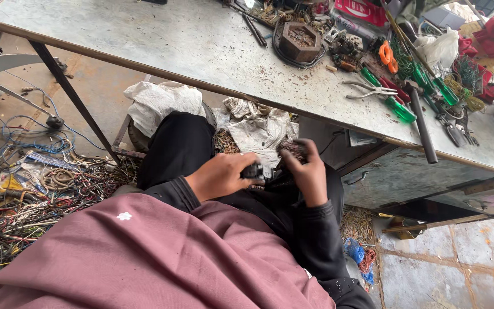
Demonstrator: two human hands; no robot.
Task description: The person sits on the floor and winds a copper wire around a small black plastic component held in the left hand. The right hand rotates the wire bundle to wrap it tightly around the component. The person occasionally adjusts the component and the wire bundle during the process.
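Note:
My left hand (222,174) grips a small dark metal part (257,170) over my lap, its fingers wrapped round the near end. My right hand (309,171) holds the other end, where a round bundle of brownish wire windings (293,149) shows above my fingers. Both hands sit close together above my black trousers (178,146). A mauve shawl (161,257) covers my chest and arms. Much of the held part is hidden by my fingers.
A grey metal workbench (172,40) stands in front, carrying a hexagonal dark pot (299,40), pliers (370,90), green-handled screwdrivers (398,109) and a hammer (421,123). Tangled scrap wires (24,200) lie on the floor at left. White sacks (161,100) sit under the bench.

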